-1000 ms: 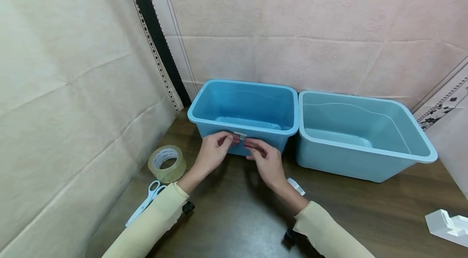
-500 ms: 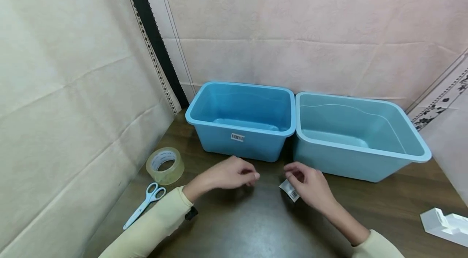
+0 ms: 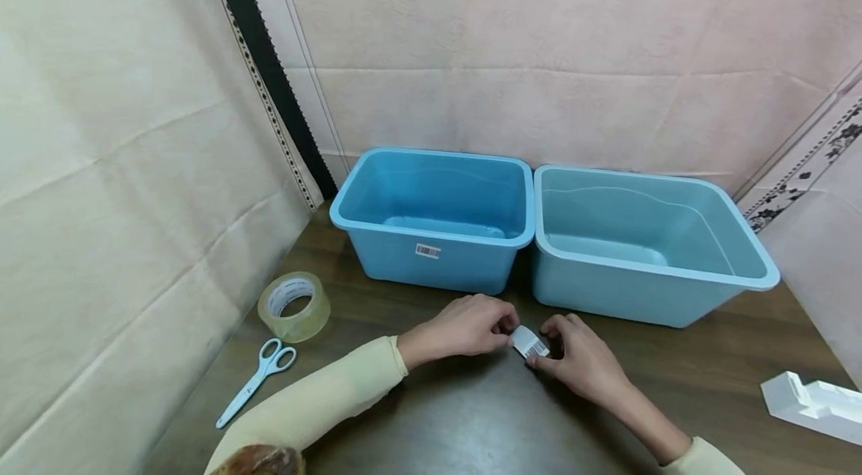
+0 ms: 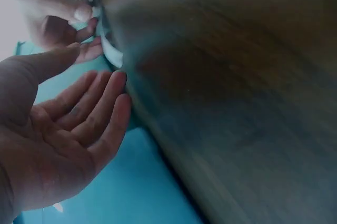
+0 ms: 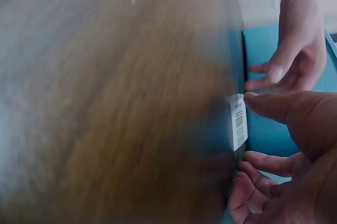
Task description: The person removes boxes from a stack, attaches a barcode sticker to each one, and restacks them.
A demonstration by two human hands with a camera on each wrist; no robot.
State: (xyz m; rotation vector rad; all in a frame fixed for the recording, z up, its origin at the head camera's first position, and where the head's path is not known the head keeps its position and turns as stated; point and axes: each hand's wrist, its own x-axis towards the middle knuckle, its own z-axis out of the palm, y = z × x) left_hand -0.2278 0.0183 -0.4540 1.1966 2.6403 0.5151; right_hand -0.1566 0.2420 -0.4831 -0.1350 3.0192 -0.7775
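A small white barcode label [image 3: 530,342], slightly curled, is on the tabletop between the two hands in the head view. The left hand [image 3: 474,325] is at its upper left edge; in the left wrist view its thumb and fingers [image 4: 105,124] stand apart. At its lower right is the right hand [image 3: 582,355], with the thumb touching the label's edge and the index finger apart from the thumb. Another barcode label [image 3: 427,251] sits on the front wall of the darker blue plastic tub [image 3: 390,258], untouched by either hand.
Beside the darker tub stands a paler blue tub [image 3: 606,292]. A roll of clear tape [image 3: 311,316] and light blue scissors [image 3: 252,383] lie at the left. A white block-shaped piece [image 3: 811,406] is at the right edge. Cloth covers the walls [image 3: 505,26] behind.
Both hands have left the label on the darker tub and come down to the tabletop label. The left hand has moved right to it; the tabletop label has shifted slightly.
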